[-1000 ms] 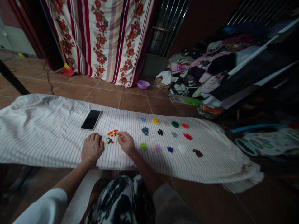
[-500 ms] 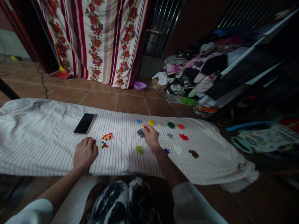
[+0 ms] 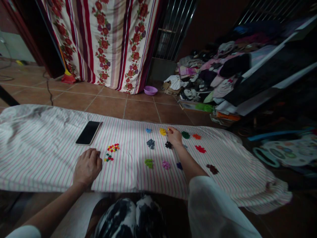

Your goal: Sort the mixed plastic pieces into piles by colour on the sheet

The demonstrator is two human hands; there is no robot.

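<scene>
My right hand (image 3: 174, 137) pinches a small yellow piece (image 3: 168, 129) between thumb and fingertips, just right of the yellow pile (image 3: 162, 131). My left hand (image 3: 88, 167) rests palm down on the striped cloth, fingers loosely bent, beside a mixed pile of red, yellow and orange pieces (image 3: 113, 147) and a smaller red and green group (image 3: 109, 157). Small colour-sorted piles lie around my right arm: blue (image 3: 148, 130), grey (image 3: 150, 143), black (image 3: 168, 144), lime green (image 3: 149, 163), pink (image 3: 165, 165), dark green (image 3: 185, 135), orange (image 3: 196, 136), red (image 3: 200, 149) and brown (image 3: 212, 169). My forearm partly covers the purple pile (image 3: 179, 166).
A phone (image 3: 88, 133) lies on the striped cloth (image 3: 49, 142), beyond my left hand. Past the cloth are a floral curtain (image 3: 106, 46), a purple basin (image 3: 150, 90) and a broom (image 3: 67, 76) on the tiled floor. Heaped clothes (image 3: 210, 72) fill the back right.
My right hand has moved right, from above the grey pile to beside the yellow pile, still pinching the yellow piece. The black and pink piles are now uncovered. My left hand stays resting.
</scene>
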